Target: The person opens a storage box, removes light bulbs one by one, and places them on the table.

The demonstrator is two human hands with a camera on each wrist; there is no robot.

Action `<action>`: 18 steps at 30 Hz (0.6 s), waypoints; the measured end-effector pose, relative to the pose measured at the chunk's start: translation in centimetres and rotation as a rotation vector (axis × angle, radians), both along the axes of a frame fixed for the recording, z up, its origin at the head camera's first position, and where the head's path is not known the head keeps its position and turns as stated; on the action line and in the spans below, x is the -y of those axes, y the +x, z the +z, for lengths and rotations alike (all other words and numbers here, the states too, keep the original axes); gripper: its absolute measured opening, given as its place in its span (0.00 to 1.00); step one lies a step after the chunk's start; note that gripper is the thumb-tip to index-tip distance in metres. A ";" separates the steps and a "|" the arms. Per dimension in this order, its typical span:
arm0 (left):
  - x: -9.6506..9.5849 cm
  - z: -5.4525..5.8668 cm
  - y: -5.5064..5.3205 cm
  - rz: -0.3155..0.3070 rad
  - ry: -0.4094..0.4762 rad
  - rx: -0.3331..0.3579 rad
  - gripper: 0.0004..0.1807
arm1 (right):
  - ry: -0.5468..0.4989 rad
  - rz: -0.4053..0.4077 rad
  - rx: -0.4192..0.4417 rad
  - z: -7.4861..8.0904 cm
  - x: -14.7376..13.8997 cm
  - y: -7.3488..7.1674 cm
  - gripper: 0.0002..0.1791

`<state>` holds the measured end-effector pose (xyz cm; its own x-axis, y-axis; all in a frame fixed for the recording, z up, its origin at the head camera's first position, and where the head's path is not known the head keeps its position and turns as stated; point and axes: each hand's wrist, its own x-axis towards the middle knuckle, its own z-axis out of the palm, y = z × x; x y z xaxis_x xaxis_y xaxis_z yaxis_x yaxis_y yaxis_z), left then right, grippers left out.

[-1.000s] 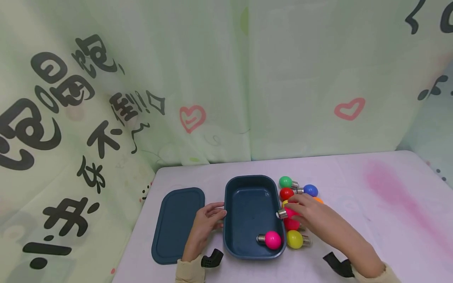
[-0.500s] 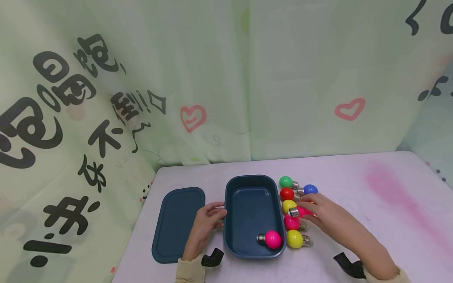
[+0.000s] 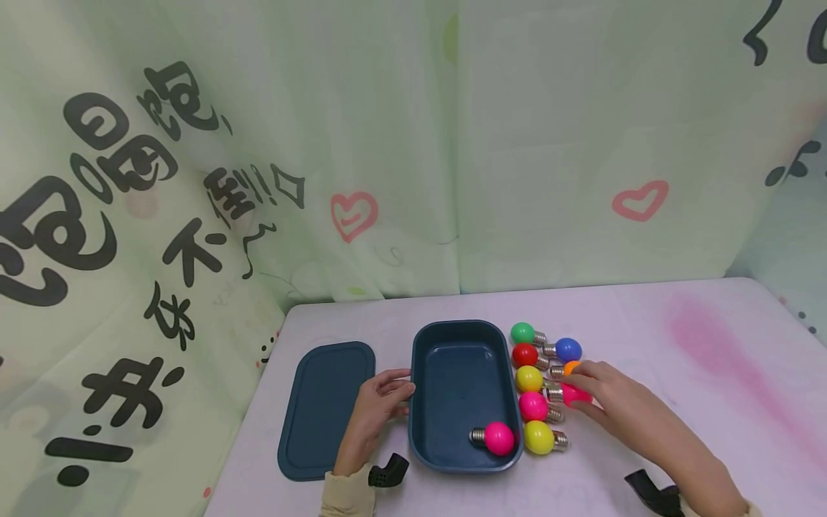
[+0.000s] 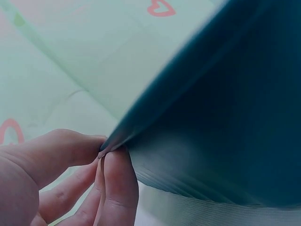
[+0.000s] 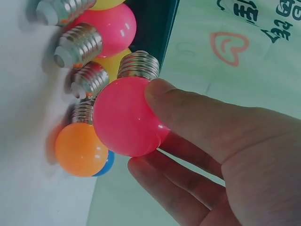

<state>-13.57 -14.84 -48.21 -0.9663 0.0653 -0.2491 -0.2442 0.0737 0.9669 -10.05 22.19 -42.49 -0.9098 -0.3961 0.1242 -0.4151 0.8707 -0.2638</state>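
My right hand (image 3: 617, 402) holds a pink light bulb (image 3: 577, 394) by its round globe, its screw base pointing left. In the right wrist view, thumb and fingers grip this pink globe (image 5: 127, 117) just above the other bulbs. At the left side of a dark blue box (image 3: 459, 380), my left hand (image 3: 377, 413) pinches the rim between thumb and fingers, as the left wrist view shows at close range. Inside the box, near its front right corner, lies another pink bulb (image 3: 500, 438).
Right of the box lie bulbs: green (image 3: 522, 332), red (image 3: 525, 355), yellow (image 3: 529, 378), pink (image 3: 533, 406), another yellow (image 3: 538, 437), blue (image 3: 568, 350), and orange (image 3: 571, 368), partly hidden. A flat dark blue lid (image 3: 326, 409) lies to the left. Behind the table hangs a printed curtain (image 3: 536, 143).
My right hand has carried the pink bulb to the right, away from the box's edge, uncovering the yellow and pink bulbs beside it. The left hand and the box have stayed in place.
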 end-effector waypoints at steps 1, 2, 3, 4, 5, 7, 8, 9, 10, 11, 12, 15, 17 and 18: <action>0.0 0.0 0.0 -0.001 0.001 -0.001 0.23 | 0.005 -0.004 0.006 -0.1 -0.1 0.0 0.21; 0.0 0.0 0.0 -0.001 0.000 0.000 0.23 | 0.009 -0.008 0.010 -0.1 -0.1 0.0 0.21; 0.0 -0.1 0.0 0.000 0.000 0.000 0.23 | 0.013 -0.011 0.015 -0.2 -0.2 0.0 0.21; 0.0 0.0 0.0 0.001 -0.001 0.001 0.23 | 0.017 -0.011 0.022 -0.3 -0.3 -0.1 0.21; 0.0 0.0 0.0 0.002 -0.002 0.003 0.23 | 0.019 -0.011 0.028 -0.4 -0.4 -0.1 0.21; 0.0 0.0 0.0 0.002 -0.004 0.006 0.23 | 0.021 -0.011 0.039 -0.5 -0.6 -0.2 0.21; 0.0 0.0 0.0 0.002 -0.005 0.006 0.23 | 0.022 -0.011 0.045 -0.6 -0.6 -0.3 0.21; 0.1 0.0 0.1 0.002 -0.005 0.007 0.24 | 0.022 -0.008 0.051 -0.7 -0.7 -0.3 0.21; 0.1 0.0 0.1 0.001 -0.004 0.008 0.24 | 0.021 -0.007 0.056 -0.8 -0.8 -0.4 0.20; 0.1 0.0 0.1 0.000 -0.002 0.007 0.24 | 0.021 -0.007 0.061 -0.9 -0.8 -0.3 0.20; 0.1 0.0 0.1 -0.002 -0.001 0.006 0.24 | 0.021 -0.008 0.067 -1.0 -0.8 -0.4 0.20; 0.1 0.0 0.0 -0.003 0.003 0.006 0.24 | 0.023 -0.009 0.084 -1.2 -1.0 -0.5 0.20; 0.1 0.0 0.0 -0.004 0.004 0.005 0.24 | 0.028 -0.013 0.093 -1.4 -1.0 -0.5 0.20; 0.1 0.0 0.0 -0.003 0.002 0.006 0.24 | 0.031 -0.013 0.097 -1.5 -1.0 -0.6 0.20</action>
<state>-13.56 -14.91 -48.19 -0.9645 0.0690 -0.2550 -0.2501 0.0725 0.9655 -10.63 23.19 -43.98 -0.9221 -0.3864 0.0227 -0.3773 0.8843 -0.2751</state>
